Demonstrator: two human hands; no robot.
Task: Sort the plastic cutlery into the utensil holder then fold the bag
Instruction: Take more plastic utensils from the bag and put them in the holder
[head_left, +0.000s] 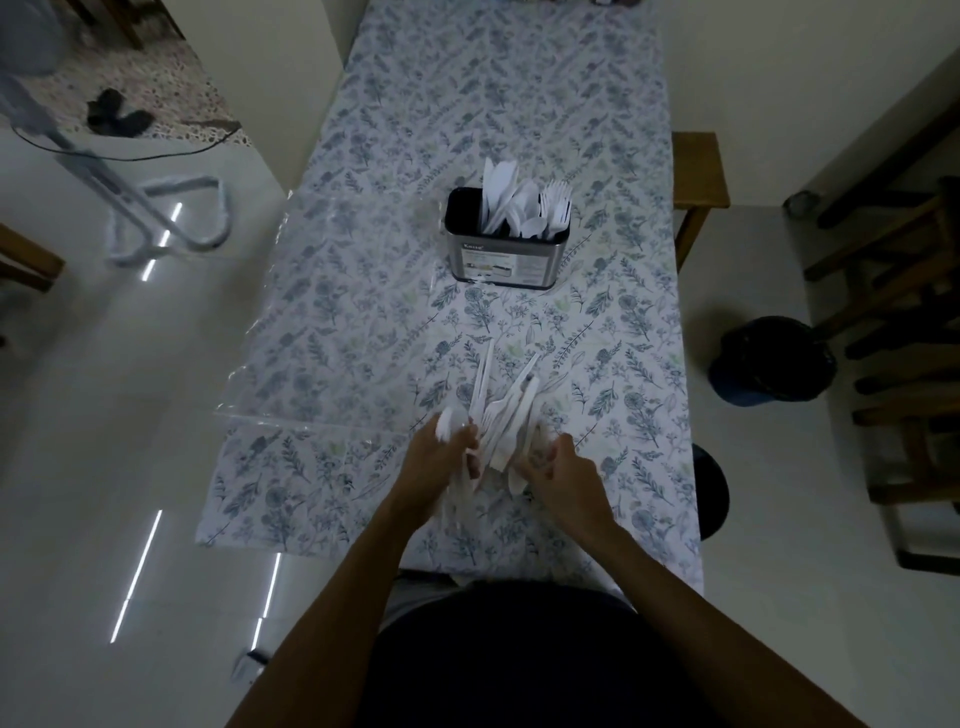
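A pile of white plastic cutlery (506, 410) lies on the floral table near its front edge. My left hand (441, 457) is closed around several white pieces, a spoon bowl showing above its fingers. At the pile's right side my right hand (558, 467) pinches other pieces. The metal utensil holder (506, 257) stands farther back at the table's middle, with white knives, spoons and forks upright in it. A clear plastic bag (332, 322) lies flat on the table's left part, reaching over the left edge.
The table (597, 104) has a floral cover and runs away from me. A wooden bench (698, 171) stands at its right side, a dark bin (774, 358) on the floor to the right, a fan stand (156, 218) on the left floor.
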